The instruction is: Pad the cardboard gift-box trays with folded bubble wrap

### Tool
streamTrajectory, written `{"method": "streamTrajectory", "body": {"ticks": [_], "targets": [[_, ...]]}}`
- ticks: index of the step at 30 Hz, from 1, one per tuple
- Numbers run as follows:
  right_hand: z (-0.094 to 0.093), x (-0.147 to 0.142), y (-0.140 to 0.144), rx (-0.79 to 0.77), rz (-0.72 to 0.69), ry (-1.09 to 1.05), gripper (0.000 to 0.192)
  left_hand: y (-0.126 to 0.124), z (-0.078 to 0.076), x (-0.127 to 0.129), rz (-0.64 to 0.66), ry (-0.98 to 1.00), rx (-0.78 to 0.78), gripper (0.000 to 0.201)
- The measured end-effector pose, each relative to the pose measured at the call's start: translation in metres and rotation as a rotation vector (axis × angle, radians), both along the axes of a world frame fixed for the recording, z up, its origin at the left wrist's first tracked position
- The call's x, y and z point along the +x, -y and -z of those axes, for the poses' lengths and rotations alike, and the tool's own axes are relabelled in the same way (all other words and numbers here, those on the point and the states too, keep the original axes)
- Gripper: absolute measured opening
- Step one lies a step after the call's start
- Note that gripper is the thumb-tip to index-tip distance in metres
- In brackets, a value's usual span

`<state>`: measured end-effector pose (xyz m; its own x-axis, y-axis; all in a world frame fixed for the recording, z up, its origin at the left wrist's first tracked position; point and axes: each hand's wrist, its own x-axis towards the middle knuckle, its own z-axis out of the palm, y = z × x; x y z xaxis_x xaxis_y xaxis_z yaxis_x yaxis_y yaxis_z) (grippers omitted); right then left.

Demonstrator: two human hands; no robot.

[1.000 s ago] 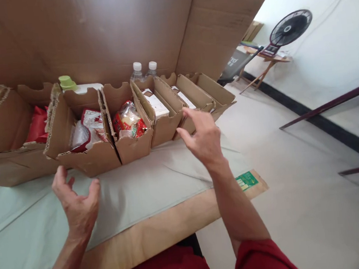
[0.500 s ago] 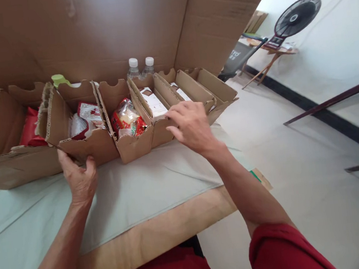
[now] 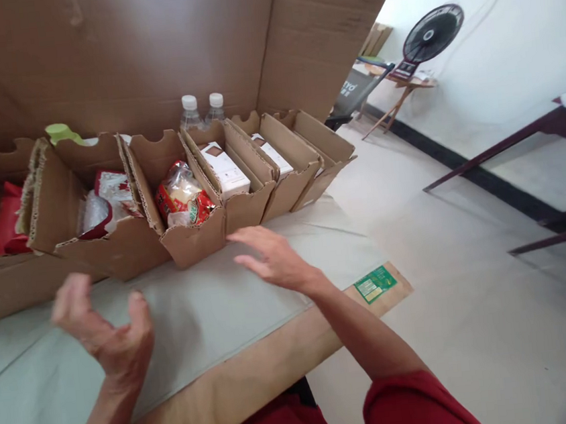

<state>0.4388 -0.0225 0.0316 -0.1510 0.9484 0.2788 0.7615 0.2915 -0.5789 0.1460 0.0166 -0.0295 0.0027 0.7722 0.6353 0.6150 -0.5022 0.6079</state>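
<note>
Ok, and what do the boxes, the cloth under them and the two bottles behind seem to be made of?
Boxes: matte brown cardboard, shown by the rough, corrugated cut edges. Cloth: probably fabric, dull pale green, given its soft creases. Bottles: likely clear, glossy plastic, see-through below white caps.

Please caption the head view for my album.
Left hand and right hand open before cardboard bins, some holding packaged goods.

wooden table [image 3: 259,369] | pale cloth [image 3: 223,313] (creased) over it | cardboard boxes [image 3: 195,245] lined up
</note>
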Motion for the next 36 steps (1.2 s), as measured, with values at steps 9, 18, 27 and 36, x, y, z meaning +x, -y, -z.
{"method": "streamTrajectory", "body": {"ticks": [9, 18, 27, 36], "targets": [[-0.023, 0.034, -0.011, 0.379, 0.37, -0.049, 0.03, -0.042, -0.001, 0.079, 0.166, 0.079, -0.085, 0.02], [-0.086, -0.052, -0.054, 0.279, 0.0, 0.59, 0.038, -0.016, -0.005, 0.022, -0.005, 0.023, 0.044, 0.018], [-0.1, -0.111, -0.089, 0.407, -0.19, 0.745, 0.062, -0.051, 0.006, -0.001, -0.132, 0.208, 0.07, 0.073], [-0.082, -0.145, -0.142, 0.176, -0.269, 0.805, 0.017, -0.054, 0.005, 0.004, -0.12, 0.156, 0.03, 0.076]]}}
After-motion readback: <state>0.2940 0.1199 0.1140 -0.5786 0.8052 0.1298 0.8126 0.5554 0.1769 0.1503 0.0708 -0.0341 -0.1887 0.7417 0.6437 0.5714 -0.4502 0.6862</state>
